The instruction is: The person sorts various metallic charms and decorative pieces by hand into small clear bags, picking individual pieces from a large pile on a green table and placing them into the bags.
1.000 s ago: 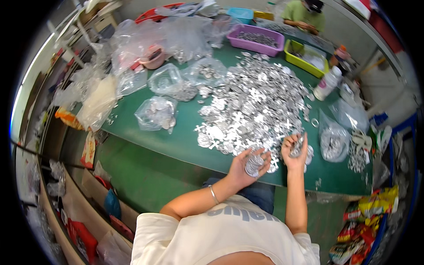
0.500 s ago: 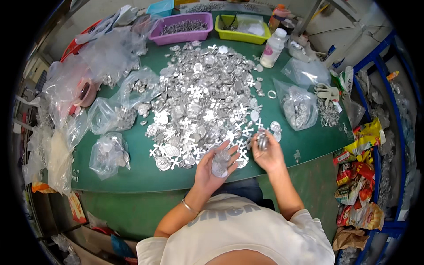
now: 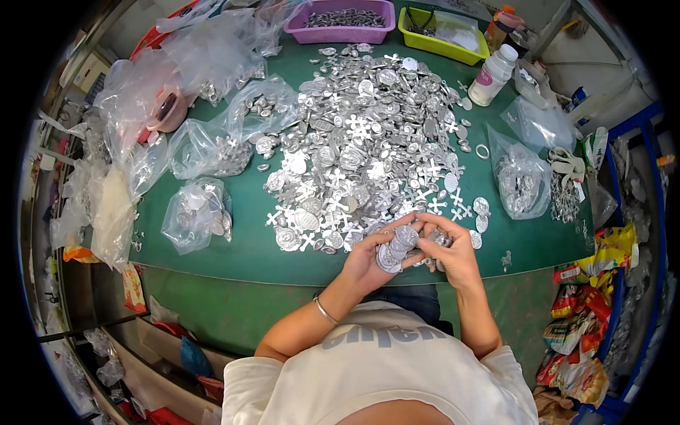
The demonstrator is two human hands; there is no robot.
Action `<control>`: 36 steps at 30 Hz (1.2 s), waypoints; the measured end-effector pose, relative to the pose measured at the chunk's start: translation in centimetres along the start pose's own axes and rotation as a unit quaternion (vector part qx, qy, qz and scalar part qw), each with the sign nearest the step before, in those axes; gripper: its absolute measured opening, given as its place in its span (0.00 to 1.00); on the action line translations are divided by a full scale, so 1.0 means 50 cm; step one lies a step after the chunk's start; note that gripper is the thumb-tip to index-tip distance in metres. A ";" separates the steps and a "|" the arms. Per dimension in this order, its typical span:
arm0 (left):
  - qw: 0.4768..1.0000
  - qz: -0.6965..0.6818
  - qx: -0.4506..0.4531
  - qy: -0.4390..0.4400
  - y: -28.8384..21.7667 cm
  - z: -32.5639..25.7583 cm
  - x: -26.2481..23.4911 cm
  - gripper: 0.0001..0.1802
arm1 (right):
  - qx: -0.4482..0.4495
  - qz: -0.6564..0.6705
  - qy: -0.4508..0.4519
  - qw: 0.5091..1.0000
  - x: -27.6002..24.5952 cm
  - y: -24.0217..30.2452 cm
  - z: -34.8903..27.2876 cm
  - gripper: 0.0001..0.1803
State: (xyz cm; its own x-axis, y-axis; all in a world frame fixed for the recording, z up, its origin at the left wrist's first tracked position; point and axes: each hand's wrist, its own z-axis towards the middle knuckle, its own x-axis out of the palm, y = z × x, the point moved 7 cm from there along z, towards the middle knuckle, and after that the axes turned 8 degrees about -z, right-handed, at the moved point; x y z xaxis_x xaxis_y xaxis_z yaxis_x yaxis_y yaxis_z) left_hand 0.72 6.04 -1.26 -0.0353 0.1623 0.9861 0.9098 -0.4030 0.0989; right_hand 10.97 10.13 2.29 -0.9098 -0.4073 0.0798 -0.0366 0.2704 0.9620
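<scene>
Hands (image 3: pixel 414 251) now together; held discs (image 3: pixel 395 248) half-hidden

This is a small workshop, a sorting or packing room for cheap metal trinkets. A green table (image 3: pixel 234 248) carries a broad heap of silvery medals and crosses (image 3: pixel 368 149), loose and unsorted. Clear plastic bags (image 3: pixel 195 212) part-filled with the same pieces lie around the heap, with more crumpled bags piled at the left edge. A purple tray (image 3: pixel 340 32) and a yellow tray (image 3: pixel 443 46) sit at the far side, beside a white plastic bottle (image 3: pixel 492 74). Shelves and clutter crowd the floor around the table; a blue metal rack (image 3: pixel 655 234) stands on the right.
</scene>
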 end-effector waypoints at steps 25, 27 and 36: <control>0.969 -0.011 0.065 -0.238 -0.010 -0.025 -0.052 0.11 | -0.092 0.222 -0.264 0.934 -0.495 -0.049 0.045 0.17; 0.975 0.009 0.099 -0.200 -0.034 -0.047 -0.041 0.14 | -0.072 0.079 -0.321 0.941 -0.515 -0.070 0.023 0.30; 0.815 0.092 0.527 -0.222 -0.319 -0.309 0.035 0.16 | -0.139 -0.215 -0.372 0.892 -0.439 0.046 -0.003 0.26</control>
State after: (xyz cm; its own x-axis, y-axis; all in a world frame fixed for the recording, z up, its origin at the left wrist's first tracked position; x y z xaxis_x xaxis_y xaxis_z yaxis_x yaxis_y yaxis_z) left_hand -20.24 -1.19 0.93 0.0828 0.5905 0.8028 0.7411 0.5021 -0.4458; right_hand 30.92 19.56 2.81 -0.8622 0.2993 -0.4087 -0.4394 -0.0403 0.8974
